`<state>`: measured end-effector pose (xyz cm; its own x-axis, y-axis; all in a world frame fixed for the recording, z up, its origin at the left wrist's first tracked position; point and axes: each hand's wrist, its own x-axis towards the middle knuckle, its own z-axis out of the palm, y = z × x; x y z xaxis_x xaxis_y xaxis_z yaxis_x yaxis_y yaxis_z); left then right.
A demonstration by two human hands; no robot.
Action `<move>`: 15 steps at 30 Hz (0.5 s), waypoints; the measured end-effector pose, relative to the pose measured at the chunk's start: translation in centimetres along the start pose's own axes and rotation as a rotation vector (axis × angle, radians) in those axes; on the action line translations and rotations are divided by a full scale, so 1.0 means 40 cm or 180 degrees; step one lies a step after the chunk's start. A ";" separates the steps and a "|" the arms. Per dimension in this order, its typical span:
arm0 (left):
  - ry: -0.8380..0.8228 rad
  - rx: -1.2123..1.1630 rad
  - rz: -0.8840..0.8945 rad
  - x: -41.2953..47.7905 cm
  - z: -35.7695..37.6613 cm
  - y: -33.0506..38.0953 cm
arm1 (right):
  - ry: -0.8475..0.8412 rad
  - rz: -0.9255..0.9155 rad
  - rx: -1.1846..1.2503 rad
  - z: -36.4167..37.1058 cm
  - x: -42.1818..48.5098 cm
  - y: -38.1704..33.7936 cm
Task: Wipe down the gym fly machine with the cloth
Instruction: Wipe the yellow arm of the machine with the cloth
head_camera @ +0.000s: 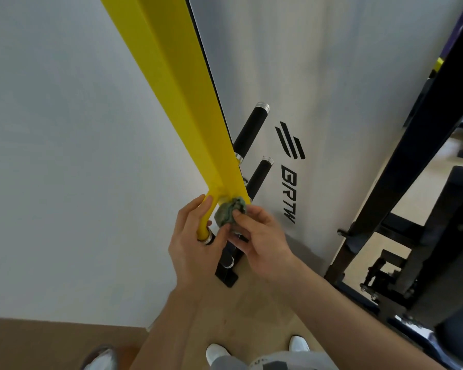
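Observation:
A long yellow arm of the fly machine slants down from the top of the view to a short yellow tube end. My left hand wraps round that tube end, fingers curled over it. My right hand pinches a crumpled grey-green cloth and holds it against the lower end of the yellow arm. Behind the arm stands the machine's white cover panel with a black logo.
Two black handle grips with silver ends stick out beside the yellow arm. A black base foot sits on the wooden floor. A black frame and other machine parts stand at the right. White shoes show at the bottom.

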<state>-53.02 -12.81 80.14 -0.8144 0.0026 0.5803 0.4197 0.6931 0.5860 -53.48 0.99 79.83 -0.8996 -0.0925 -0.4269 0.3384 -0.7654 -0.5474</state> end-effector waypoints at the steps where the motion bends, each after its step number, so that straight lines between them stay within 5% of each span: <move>1: 0.0066 0.0060 0.0011 0.005 0.006 -0.001 | 0.0022 -0.0046 -0.0106 -0.001 0.003 0.000; 8: 0.0337 0.0335 -0.0094 0.042 0.046 -0.014 | 0.0522 -0.0546 -0.1243 -0.007 0.035 -0.003; 15: 0.0273 -0.0075 0.0017 0.045 0.049 -0.039 | 0.0165 0.0251 -0.0553 -0.024 0.071 -0.050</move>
<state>-55.92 -12.49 79.16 -0.7752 -0.0562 0.6292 0.4341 0.6761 0.5953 -56.45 2.88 79.03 -0.8545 -0.1113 -0.5073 0.4538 -0.6352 -0.6250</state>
